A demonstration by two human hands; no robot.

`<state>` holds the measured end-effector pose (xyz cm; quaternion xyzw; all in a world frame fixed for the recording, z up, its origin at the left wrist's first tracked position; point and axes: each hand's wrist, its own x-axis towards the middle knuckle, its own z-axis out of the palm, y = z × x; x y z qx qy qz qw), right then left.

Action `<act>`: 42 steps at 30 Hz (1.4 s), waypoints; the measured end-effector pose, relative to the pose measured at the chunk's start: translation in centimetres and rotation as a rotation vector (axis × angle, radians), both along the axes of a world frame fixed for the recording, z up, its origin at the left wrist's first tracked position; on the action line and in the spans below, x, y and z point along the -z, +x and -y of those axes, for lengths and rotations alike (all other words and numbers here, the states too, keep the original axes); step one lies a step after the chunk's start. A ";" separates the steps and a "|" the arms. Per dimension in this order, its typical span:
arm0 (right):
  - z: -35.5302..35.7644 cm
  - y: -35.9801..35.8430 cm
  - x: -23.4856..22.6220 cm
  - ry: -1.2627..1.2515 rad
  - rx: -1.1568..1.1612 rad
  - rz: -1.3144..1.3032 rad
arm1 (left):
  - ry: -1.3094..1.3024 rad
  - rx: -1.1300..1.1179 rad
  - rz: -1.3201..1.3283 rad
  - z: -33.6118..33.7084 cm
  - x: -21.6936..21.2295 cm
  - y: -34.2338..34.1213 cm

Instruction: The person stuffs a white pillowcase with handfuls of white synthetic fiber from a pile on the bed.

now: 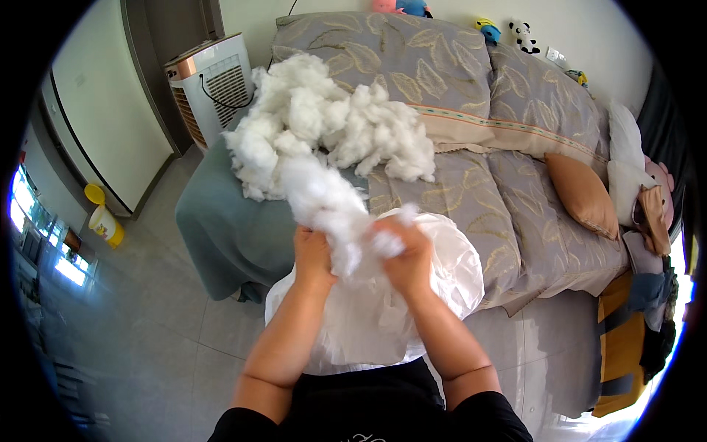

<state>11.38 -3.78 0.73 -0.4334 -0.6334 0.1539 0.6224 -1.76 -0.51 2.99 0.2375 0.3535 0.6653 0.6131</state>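
White fibre wad (324, 195): on the near side of the fibre pile (294, 110), overlapping it in view; whether joined, cannot tell;
Handling: judged light, soft, springy, easily torn; best held by a loose handful at the lower end;
Long axis: slanting, upper end leftward toward the pile;
Left hand (314, 256): curled round the wad's lower end;
Right hand (407, 254): blurred; appears to pinch a small tuft (388, 243);
Sofa (471, 199): under the pile

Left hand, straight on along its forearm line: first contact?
The long clump of white fiberfill, right against the left hand. Beyond it, probably the bigger fiberfill heap on the sofa, though depth is hard to judge from this one view.
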 end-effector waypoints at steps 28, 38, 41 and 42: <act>0.7 -0.7 -1.7 0.064 -0.070 0.095 | 0.410 0.252 -0.255 0.8 3.9 1.2; 0.3 2.8 -1.4 -0.153 -0.301 -0.981 | 0.169 0.147 0.329 -1.9 0.9 -2.2; 0.8 1.0 -0.3 -0.256 -0.383 -0.518 | 0.219 0.400 0.295 -0.8 2.1 -1.3; 0.9 0.2 -0.1 -0.251 -0.333 -0.362 | 0.232 0.484 0.284 -0.4 2.8 -0.9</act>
